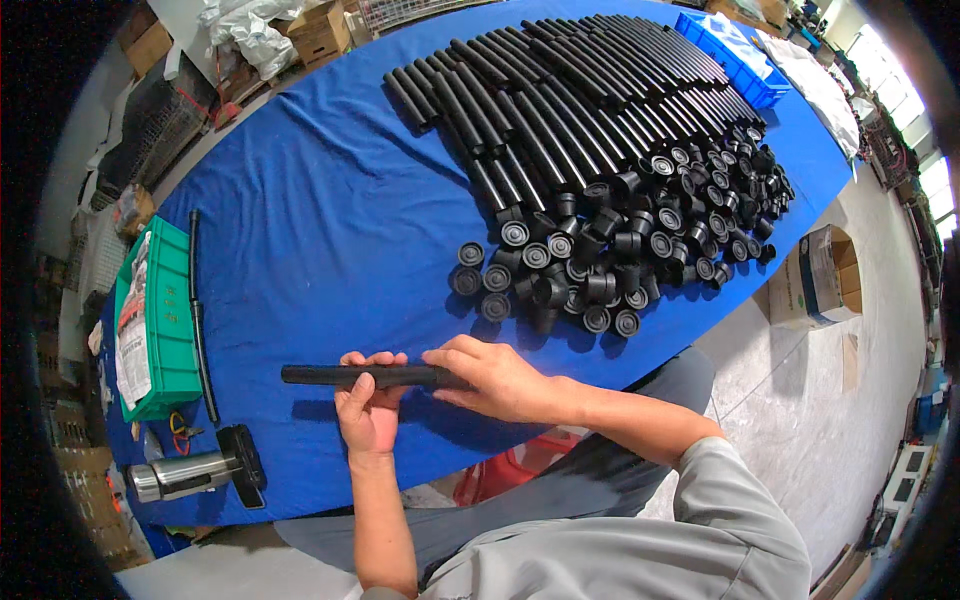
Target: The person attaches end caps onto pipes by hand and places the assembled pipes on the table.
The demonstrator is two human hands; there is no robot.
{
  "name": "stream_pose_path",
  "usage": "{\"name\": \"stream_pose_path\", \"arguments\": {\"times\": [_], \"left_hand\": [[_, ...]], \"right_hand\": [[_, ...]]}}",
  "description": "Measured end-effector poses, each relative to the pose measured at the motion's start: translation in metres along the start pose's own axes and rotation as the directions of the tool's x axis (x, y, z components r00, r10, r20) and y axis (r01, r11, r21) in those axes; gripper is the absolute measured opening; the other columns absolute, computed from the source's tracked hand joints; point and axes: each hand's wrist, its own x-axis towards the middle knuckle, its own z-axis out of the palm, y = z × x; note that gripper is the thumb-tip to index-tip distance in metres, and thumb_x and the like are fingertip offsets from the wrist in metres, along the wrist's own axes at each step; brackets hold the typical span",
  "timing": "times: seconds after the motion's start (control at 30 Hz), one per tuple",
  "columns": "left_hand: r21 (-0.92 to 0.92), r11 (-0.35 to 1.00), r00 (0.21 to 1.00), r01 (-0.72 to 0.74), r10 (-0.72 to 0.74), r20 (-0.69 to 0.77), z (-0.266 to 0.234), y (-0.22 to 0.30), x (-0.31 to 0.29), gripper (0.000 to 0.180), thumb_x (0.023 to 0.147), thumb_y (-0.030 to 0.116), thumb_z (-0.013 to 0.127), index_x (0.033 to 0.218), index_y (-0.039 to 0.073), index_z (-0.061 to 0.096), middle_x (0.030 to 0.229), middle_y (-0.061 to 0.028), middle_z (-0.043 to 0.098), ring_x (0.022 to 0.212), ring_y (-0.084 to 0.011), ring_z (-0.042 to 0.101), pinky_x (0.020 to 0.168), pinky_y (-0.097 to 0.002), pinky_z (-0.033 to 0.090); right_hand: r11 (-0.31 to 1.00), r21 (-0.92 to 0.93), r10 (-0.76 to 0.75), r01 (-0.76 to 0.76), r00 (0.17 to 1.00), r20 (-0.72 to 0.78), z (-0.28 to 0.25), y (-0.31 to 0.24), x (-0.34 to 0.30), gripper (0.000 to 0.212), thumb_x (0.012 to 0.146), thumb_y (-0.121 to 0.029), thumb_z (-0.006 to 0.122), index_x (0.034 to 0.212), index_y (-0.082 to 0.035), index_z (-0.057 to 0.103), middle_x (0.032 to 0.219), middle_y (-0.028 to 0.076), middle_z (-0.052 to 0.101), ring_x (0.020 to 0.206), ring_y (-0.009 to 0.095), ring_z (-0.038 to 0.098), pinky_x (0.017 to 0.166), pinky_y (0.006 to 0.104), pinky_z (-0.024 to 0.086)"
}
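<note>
A black tube (pixel 325 375) lies level across my two hands, above the near side of the blue-covered table. My left hand (pixel 370 418) is closed round its middle from below, with the thumb on the near side. Over the tube's right end my right hand (pixel 508 380) is closed, fingers on top and thumb below. Whether a cap sits on that end I cannot tell, since the fingers hide it. Beyond my right hand lies a heap of black round caps (pixel 628 244), many with ringed ends. Rows of black tubes (pixel 545 135) lie behind the heap.
At the left are a green crate (pixel 180 330), thin black rods (pixel 198 335) in a line, and a steel cylinder with a black part (pixel 185 476). A blue bin (pixel 735 62) stands far right. An opened carton (pixel 818 275) is on the floor, and something red (pixel 520 465) shows below the table edge.
</note>
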Motion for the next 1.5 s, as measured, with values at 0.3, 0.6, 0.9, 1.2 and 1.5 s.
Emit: {"name": "stream_pose_path", "arguments": {"times": [0.3,0.6,0.9,1.2,1.5], "left_hand": [[0.027,1.000,1.000,0.000,-0.001,0.021,-0.006,0.000,-0.001,0.027,0.092,0.004,0.062,0.116,0.007,0.050,0.113,-0.0216,0.065,0.112,-0.0389,0.063,0.089,-0.0525,0.059],[0.043,0.999,1.000,-0.004,0.004,0.010,0.002,0.001,-0.001,0.028,0.089,0.001,0.064,0.112,0.008,0.050,0.111,-0.0221,0.065,0.110,-0.0383,0.064,0.086,-0.0505,0.061],[0.068,0.997,1.000,-0.023,0.022,0.006,-0.003,0.000,-0.001,0.028,0.089,0.007,0.069,0.111,0.007,0.052,0.112,-0.0221,0.065,0.108,-0.0378,0.065,0.082,-0.0484,0.063],[0.073,0.995,0.997,-0.067,0.069,-0.025,-0.007,-0.004,0.001,0.032,0.093,0.020,0.068,0.118,0.004,0.056,0.111,-0.0203,0.067,0.106,-0.0381,0.067,0.081,-0.0509,0.062],[0.083,0.997,1.000,-0.004,0.005,-0.008,0.004,-0.003,0.003,0.028,0.094,0.013,0.064,0.119,0.003,0.054,0.116,-0.0227,0.064,0.112,-0.0389,0.063,0.086,-0.0499,0.061]], "right_hand": [[0.875,0.353,0.303,-0.331,0.943,0.134,0.000,-0.006,0.002,0.042,0.086,-0.021,0.074,0.120,-0.001,0.061,0.093,0.015,0.066,0.078,0.028,0.066,0.062,0.0328,0.054],[0.663,0.407,0.538,-0.628,0.778,0.325,-0.008,-0.015,0.007,0.039,0.087,-0.019,0.073,0.119,0.000,0.060,0.095,0.017,0.065,0.083,0.032,0.066,0.067,0.0349,0.053],[0.998,-0.042,0.040,-0.039,0.999,0.024,0.000,-0.004,0.002,0.043,0.087,-0.024,0.074,0.120,0.001,0.061,0.094,0.019,0.066,0.081,0.030,0.066,0.067,0.0374,0.051],[0.990,-0.137,-0.022,0.017,0.999,-0.030,0.002,-0.005,0.000,0.038,0.087,-0.024,0.073,0.111,0.004,0.062,0.087,0.020,0.066,0.079,0.034,0.066,0.067,0.0393,0.051],[0.990,-0.141,-0.026,0.013,0.996,-0.089,0.003,-0.001,-0.001,0.035,0.087,-0.022,0.073,0.112,0.000,0.063,0.087,0.018,0.065,0.078,0.033,0.066,0.065,0.0373,0.052]]}}
